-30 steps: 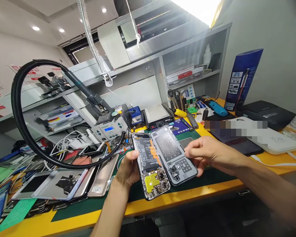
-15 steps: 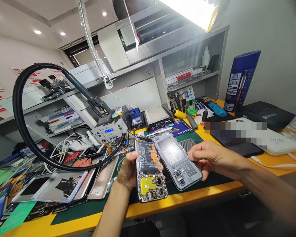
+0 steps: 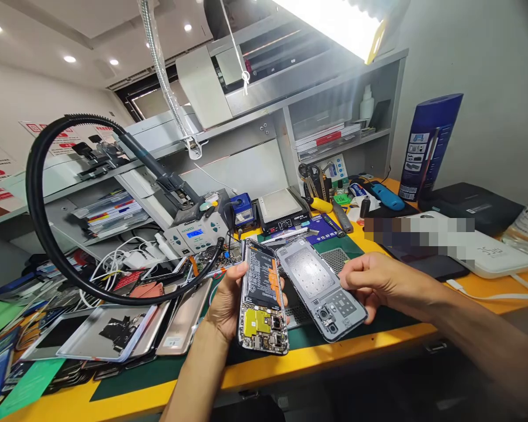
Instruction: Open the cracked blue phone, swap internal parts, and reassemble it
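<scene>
My left hand (image 3: pixel 226 305) is closed around an opened phone (image 3: pixel 264 296), thumb along its left edge. The phone's insides face up: a black battery, an orange flex strip, a yellow-green shield over the board and camera modules at the near end. My right hand (image 3: pixel 367 284) pinches the right edge of the phone's back cover (image 3: pixel 319 287), inner side up, with its camera openings at the near end. Cover and phone are held side by side and tilted, close at their far ends and apart at the near ends.
Below lies a green mat (image 3: pixel 154 360) on the yellow bench (image 3: pixel 242 375). A hot-air station (image 3: pixel 198 234) with a looping black hose (image 3: pixel 33 193) stands behind. Phones and tablets (image 3: pixel 105 334) pile up at left. A white power bank (image 3: pixel 501 246) lies at right, a blue canister (image 3: pixel 431 143) behind it.
The near end of the phone in my left hand has swung left. The cover in my right hand has shifted slightly right, widening the gap between them. Both hands keep their hold.
</scene>
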`<state>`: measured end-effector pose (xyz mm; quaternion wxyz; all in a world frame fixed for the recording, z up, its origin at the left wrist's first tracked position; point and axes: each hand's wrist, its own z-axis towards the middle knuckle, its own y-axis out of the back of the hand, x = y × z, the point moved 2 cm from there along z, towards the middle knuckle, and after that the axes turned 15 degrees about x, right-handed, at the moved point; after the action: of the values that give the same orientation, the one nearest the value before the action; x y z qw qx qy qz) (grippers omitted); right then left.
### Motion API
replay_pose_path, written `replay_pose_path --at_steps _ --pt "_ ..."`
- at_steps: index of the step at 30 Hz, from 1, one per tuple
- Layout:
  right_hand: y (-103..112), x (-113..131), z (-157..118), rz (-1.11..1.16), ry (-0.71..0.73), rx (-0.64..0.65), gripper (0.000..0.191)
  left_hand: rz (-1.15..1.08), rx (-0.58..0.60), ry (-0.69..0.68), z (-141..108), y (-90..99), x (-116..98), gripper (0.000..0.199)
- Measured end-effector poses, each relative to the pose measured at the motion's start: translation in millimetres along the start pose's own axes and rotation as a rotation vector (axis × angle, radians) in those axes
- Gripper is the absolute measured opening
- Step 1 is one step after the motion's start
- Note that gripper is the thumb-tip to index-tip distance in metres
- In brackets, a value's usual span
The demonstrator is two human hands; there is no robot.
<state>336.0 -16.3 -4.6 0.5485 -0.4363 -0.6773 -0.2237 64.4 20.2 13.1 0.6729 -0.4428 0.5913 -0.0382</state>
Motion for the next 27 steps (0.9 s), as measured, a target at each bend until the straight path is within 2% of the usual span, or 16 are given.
replay_pose_path --at_steps 7,11,14,19,22,27 --pt "8 -1 -4 -0.066 -0.02 -0.019 0.019 0.01 -0.07 -0.013 -4 0.5 -20 0.077" --pt "10 -3 -6 -0.078 -0.012 -0.015 0.019 0.066 -0.127 -0.061 -13 -3.7 -25 0.061" --pt "13 -8 -6 -0.08 0.001 -0.011 0.02 0.107 -0.147 -0.107 -19 -4.2 -19 0.052" --pt "24 -8 -9 -0.13 0.008 0.036 0.027 0.115 -0.128 -0.222 -31 0.7 -3 0.076" --pt "32 1 -11 -0.209 -0.033 0.123 0.034 0.122 -0.143 -0.322 -41 3.5 5 0.081" --pt "53 25 -5 -0.43 -0.156 0.239 0.042 0.115 -0.156 -0.414 -59 9.0 16 0.076"
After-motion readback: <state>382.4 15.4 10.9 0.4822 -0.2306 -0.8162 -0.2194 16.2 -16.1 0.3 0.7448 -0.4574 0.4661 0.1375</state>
